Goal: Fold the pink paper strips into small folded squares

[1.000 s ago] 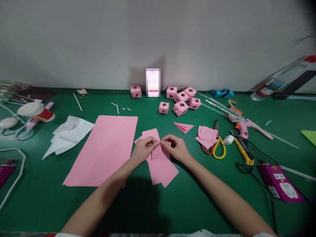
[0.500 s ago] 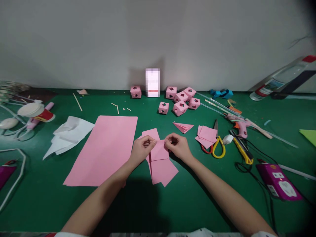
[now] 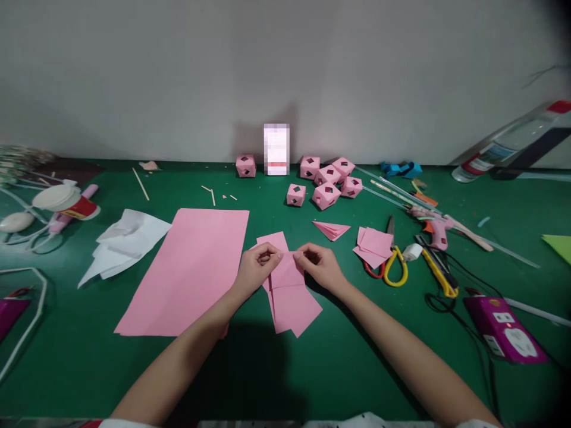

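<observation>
Between my hands is a small pink paper square (image 3: pixel 288 274), held up by its far edge. My left hand (image 3: pixel 259 264) pinches the left end of that edge between thumb and forefinger. At the other end my right hand (image 3: pixel 320 263) pinches it the same way, fingers curled. Beneath it, several more pink squares (image 3: pixel 294 309) lie fanned and overlapping on the green table (image 3: pixel 348 368). Large pink sheets (image 3: pixel 191 267) lie to the left. On the right are a folded pink triangle piece (image 3: pixel 332 229) and a small pile of pink squares (image 3: pixel 373 245).
Several pink paper cubes (image 3: pixel 326 194) with diamond holes stand near the wall, beside a lit phone (image 3: pixel 276 148). Scissors (image 3: pixel 396 267), a glue gun (image 3: pixel 437 229), a yellow cutter (image 3: pixel 439 273) and a purple power strip (image 3: pixel 504 327) lie right. Left are crumpled white paper (image 3: pixel 129 244) and a paper cup (image 3: pixel 66 201).
My right hand has shifted slightly left and down, nearer my left hand along the square's far edge. The left hand stays nearly in place, still pinching.
</observation>
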Motion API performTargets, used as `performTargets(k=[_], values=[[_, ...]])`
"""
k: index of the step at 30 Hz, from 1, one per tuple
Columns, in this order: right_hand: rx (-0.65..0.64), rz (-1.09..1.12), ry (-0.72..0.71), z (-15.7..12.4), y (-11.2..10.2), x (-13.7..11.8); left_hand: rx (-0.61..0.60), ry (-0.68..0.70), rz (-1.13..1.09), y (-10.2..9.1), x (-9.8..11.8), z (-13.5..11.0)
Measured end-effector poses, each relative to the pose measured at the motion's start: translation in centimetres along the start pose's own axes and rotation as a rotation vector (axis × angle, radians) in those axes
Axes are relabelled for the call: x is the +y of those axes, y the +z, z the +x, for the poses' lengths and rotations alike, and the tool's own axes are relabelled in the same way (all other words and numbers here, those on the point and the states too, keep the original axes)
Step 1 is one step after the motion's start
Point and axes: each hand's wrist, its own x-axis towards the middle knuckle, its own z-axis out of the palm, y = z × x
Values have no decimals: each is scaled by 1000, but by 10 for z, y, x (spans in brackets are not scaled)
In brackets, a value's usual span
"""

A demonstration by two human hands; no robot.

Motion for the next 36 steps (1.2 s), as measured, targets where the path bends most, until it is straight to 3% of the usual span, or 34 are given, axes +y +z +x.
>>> performTargets(k=[6, 12, 16, 20, 23, 27, 33, 36], values=[[-128, -141, -55, -4, 2, -8, -147, 120, 166, 2, 7, 3], [-96, -221, -165, -6, 4, -11, -141, 121, 225, 2, 5, 4], [-39, -142, -116, -6, 1, -9, -103, 75, 160, -1, 5, 5], [37, 10, -32, -5, -3, -6, -96, -53, -47, -5, 3, 7], [159, 126, -10, -2, -7, -1, -97, -161, -238, -9, 0, 8], [321, 274, 29, 4, -10, 4, -53, -168, -327, -13, 2, 9], [251, 365, 51, 5, -6, 2, -236, -21, -59, -9, 4, 7], [173, 328, 53, 3, -3, 1, -198, -21, -52, -6, 0, 7]])
